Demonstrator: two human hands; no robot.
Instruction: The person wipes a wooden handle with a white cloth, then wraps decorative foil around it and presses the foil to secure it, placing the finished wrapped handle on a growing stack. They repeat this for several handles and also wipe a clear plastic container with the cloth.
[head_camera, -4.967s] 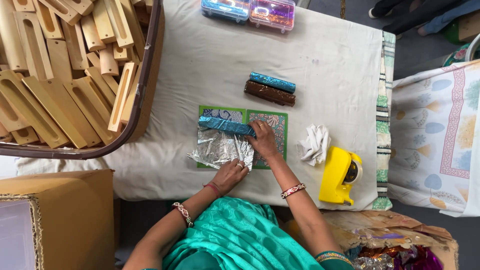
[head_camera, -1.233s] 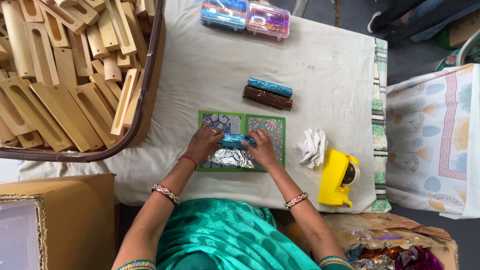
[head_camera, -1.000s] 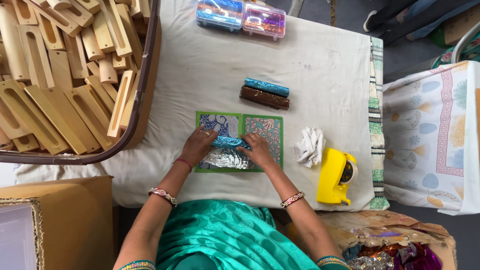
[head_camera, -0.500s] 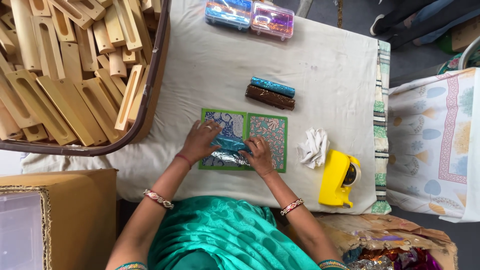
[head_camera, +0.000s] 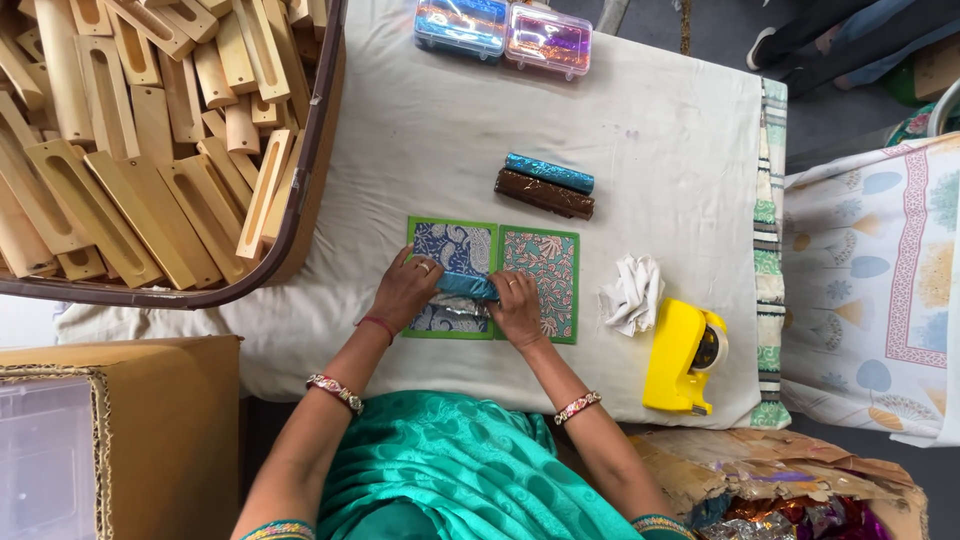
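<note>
White cloth worktop (head_camera: 640, 110) | teal wrapped bar (head_camera: 466, 286) lies crosswise near front edge (over foil) | left hand (head_camera: 405, 292), right hand (head_camera: 518, 306) clasp its ends equally.

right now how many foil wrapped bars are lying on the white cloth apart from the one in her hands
2: a shiny blue foil-wrapped bar and a dark brown foil-wrapped bar touching just below it, mid-table above the green-bordered patterned mats. None seems hidden.
</note>
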